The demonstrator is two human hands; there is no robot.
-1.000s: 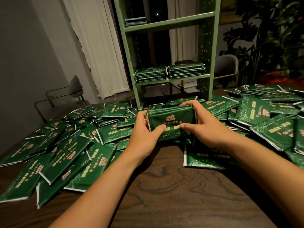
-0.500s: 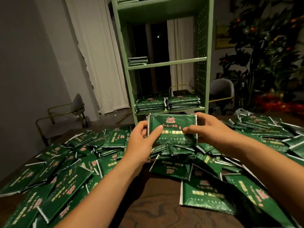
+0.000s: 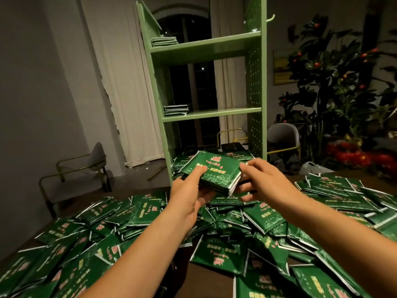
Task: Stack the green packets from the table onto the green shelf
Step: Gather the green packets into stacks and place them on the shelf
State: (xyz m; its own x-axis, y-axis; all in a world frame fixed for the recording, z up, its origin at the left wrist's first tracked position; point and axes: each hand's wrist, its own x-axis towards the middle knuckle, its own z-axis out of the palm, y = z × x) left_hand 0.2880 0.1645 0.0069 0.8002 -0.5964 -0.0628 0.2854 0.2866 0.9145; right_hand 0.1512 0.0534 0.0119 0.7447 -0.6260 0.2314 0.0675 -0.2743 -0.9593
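A stack of green packets (image 3: pixel 214 173) is held between both hands, tilted, just in front of the lowest level of the green shelf (image 3: pixel 206 48). My left hand (image 3: pixel 189 196) grips its left side, thumb on top and fingers beneath. My right hand (image 3: pixel 264 181) pinches its right edge. Several loose green packets (image 3: pixel 141 214) cover the table below. Small piles of packets sit on the middle shelf (image 3: pixel 176 109) and the upper shelf (image 3: pixel 164 41). More packets on the lowest level (image 3: pixel 178 162) are partly hidden behind the held stack.
Bare wooden table (image 3: pixel 210 278) shows between the packets near me. A grey chair (image 3: pixel 94 160) stands at the left by a white curtain (image 3: pixel 129 82). Another chair (image 3: pixel 281 134), a white bag (image 3: pixel 311 167) and a large plant (image 3: pixel 335 82) are at the right.
Both hands have lifted the stack off the table and carried it forward to the shelf's lowest level. The stack has tilted, and the view has risen to show more of the shelf.
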